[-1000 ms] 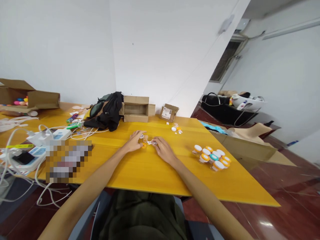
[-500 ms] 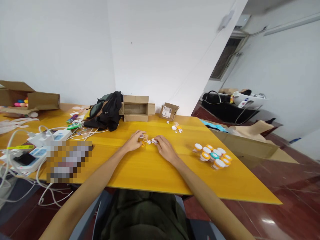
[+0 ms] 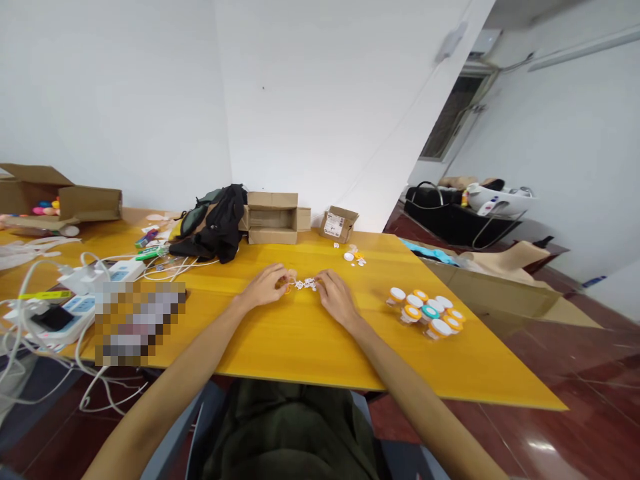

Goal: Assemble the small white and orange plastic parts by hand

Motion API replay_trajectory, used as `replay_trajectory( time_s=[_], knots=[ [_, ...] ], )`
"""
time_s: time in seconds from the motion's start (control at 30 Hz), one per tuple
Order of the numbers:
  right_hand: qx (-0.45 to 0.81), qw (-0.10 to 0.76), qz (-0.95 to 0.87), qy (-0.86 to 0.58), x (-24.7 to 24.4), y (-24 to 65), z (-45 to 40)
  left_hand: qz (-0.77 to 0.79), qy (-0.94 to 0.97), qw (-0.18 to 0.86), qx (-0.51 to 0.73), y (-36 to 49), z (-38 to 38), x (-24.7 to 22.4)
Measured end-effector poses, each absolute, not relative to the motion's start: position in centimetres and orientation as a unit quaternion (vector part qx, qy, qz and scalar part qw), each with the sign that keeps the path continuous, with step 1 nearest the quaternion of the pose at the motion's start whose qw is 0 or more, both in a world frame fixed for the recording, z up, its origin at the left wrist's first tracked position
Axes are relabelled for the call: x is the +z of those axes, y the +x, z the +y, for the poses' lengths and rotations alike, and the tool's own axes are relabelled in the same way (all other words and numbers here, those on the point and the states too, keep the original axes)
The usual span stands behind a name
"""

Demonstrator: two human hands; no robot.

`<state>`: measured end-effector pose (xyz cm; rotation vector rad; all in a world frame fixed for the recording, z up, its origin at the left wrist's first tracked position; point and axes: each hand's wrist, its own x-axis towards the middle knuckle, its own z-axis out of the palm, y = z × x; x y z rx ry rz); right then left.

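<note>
Both of my hands are over the yellow table, a short gap apart. My left hand [image 3: 265,287] is curled, with fingertips closed beside an orange ring [image 3: 289,290] and a clear piece [image 3: 293,274]; what it grips is too small to make out. Between the hands lies a cluster of small white cut-out pieces [image 3: 305,284]. My right hand [image 3: 335,293] is at the right end of this cluster, its thumb and fingers drawn together. Whatever is between those fingertips is hidden.
Several clear jars with orange, white and teal lids [image 3: 431,311] stand at the right. Loose lids and white bits [image 3: 350,257] lie farther back, before two cardboard boxes [image 3: 273,235]. A black bag [image 3: 220,227], power strips [image 3: 80,307] and cables occupy the left.
My left fingers have closed in more, and the purplish-white round piece by them no longer shows. My right hand has shifted slightly right, uncovering more white pieces.
</note>
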<state>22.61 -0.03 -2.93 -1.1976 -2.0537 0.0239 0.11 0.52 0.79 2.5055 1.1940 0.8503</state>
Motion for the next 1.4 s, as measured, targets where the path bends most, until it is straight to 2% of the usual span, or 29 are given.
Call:
replay_trajectory(
  time_s=[0.23, 0.5, 1.0, 1.23, 1.4],
  knots=[
    [0.02, 0.381, -0.797, -0.468, -2.9, 22.7, -0.1, 0.414, 0.871, 0.089, 0.25, 0.3, 0.4, 0.7],
    [0.018, 0.36, -0.814, -0.457, -2.7, 22.5, -0.1, 0.402, 0.87, 0.115, 0.262, -0.1, 0.9, 0.5],
    [0.023, 0.369, -0.805, -0.464, -2.5, 22.4, -0.2, 0.415, 0.864, 0.112, 0.263, 0.0, 1.0, 0.5],
    [0.03, 0.42, -0.803, -0.422, -1.6, 21.9, -1.2, 0.428, 0.842, 0.144, 0.294, 0.2, 1.0, 0.8],
    [0.03, 0.386, -0.848, -0.362, -1.6, 21.3, -1.8, 0.408, 0.827, 0.135, 0.362, 0.8, 0.9, 0.7]
  ],
)
